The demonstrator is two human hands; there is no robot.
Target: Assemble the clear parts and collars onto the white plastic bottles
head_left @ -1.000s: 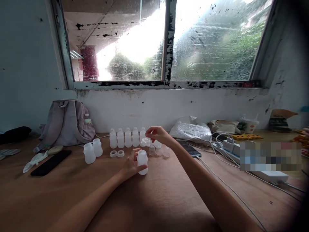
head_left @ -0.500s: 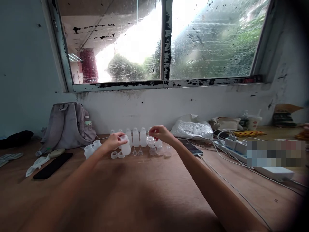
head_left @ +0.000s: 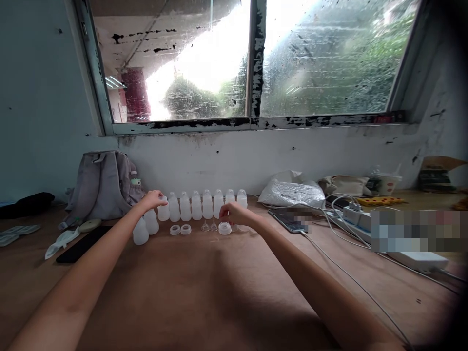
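My left hand (head_left: 155, 199) grips the neck of a frosted white baby bottle (head_left: 164, 211) at the left end of a row of similar bottles (head_left: 196, 207). My right hand (head_left: 234, 213) has its fingers curled together just above a white bottle collar (head_left: 224, 228); a clear nipple between the fingertips and collar is hard to make out. Left of it lie two clear nipples (head_left: 209, 226) and two loose white collars (head_left: 180, 229). Clear caps (head_left: 244, 228) sit partly hidden behind my right hand. Two open bottles (head_left: 141, 232) stand beside my left forearm.
A grey backpack (head_left: 104, 185) leans at the back left, near a black flat object (head_left: 82, 246). On the right are a phone (head_left: 287, 220), a silvery package (head_left: 292, 192), and white cables running to a power strip (head_left: 417, 261). A wall with a window closes off the back.
My left hand has carried the bottle left and back to the row's end. My right hand has lowered the collar to table level. The view has shifted slightly.
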